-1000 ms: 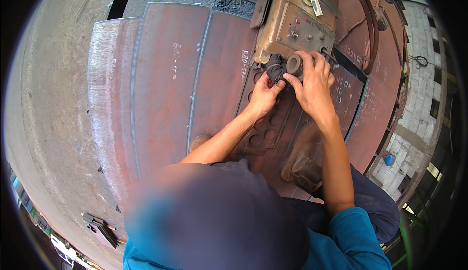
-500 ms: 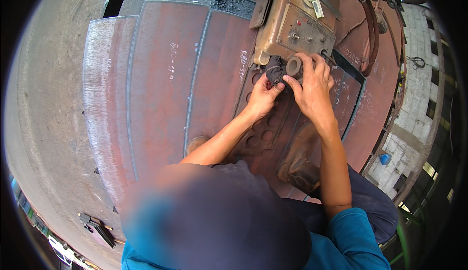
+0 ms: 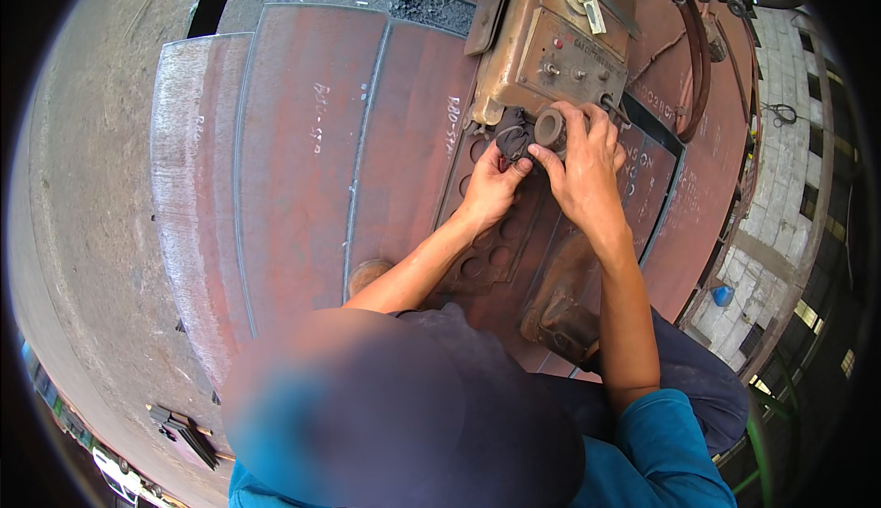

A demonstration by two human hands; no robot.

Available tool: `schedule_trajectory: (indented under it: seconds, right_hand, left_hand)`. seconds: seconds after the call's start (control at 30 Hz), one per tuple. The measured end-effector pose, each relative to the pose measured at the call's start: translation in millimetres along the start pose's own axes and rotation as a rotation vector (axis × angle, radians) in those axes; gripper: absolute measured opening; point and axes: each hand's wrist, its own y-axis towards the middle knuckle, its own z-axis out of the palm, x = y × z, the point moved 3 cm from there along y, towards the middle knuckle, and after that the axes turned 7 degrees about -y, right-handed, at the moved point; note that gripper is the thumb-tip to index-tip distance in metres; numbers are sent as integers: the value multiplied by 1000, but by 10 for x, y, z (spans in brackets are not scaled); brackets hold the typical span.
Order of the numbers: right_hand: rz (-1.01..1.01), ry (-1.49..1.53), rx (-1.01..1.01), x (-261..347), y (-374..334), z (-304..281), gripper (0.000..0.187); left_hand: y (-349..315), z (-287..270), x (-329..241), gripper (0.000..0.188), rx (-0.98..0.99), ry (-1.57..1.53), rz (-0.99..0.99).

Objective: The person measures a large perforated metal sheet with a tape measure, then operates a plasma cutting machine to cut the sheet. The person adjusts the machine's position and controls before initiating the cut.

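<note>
My left hand [image 3: 491,189] is closed, thumb and fingers pinching the lower end of a dark wrapped bundle [image 3: 514,132] that looks like cloth. The bundle sits at the near end of a worn brown machine [image 3: 514,63]. My right hand [image 3: 589,164] curls around a round, hollow-faced metal knob [image 3: 550,127] just right of the bundle. Its thumb reaches toward the gap between knob and bundle, and its other fingers lie over the knob's far side. What the left fingertips press on underneath is hidden.
Switches stand on the machine's control panel [image 3: 574,66], with hoses [image 3: 699,67] at the far right. Beneath lies a plate with round holes [image 3: 486,256], over large reddish steel plates [image 3: 312,132] split by cut lines. A boot [image 3: 564,306] rests near my right forearm. An open slot [image 3: 661,187] lies rightward.
The whole view has shifted slightly, moving the scene a little to the left. Both hands keep their hold on the bundle and the knob, with hardly any visible movement.
</note>
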Motion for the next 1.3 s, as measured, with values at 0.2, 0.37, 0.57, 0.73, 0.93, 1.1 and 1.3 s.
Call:
schedule_trajectory:
  seconds: [0.2, 0.37, 0.57, 0.73, 0.93, 1.1, 1.3]
  right_hand:
    - [-4, 2, 11, 27, 24, 1, 58]
    - [9, 0, 51, 24, 21, 0, 60]
    - [9, 6, 51, 25, 61, -10, 61]
    - [7, -6, 51, 31, 82, -12, 62]
    - [9, -7, 59, 64, 84, -47, 62]
    - [2, -1, 68, 37, 64, -20, 63]
    - [-2, -24, 71, 49, 65, -21, 64]
  left_hand:
    - [32, -88, 42, 39, 13, 3, -25]
    - [123, -40, 108, 41, 83, -102, 191]
    - [176, -5, 94, 40, 78, -118, 158]
    - [218, -19, 121, 40, 116, -100, 163]
    - [196, 2, 74, 38, 94, -39, 161]
    - [200, 24, 141, 37, 76, -107, 171]
    - [224, -8, 173, 34, 72, -86, 229]
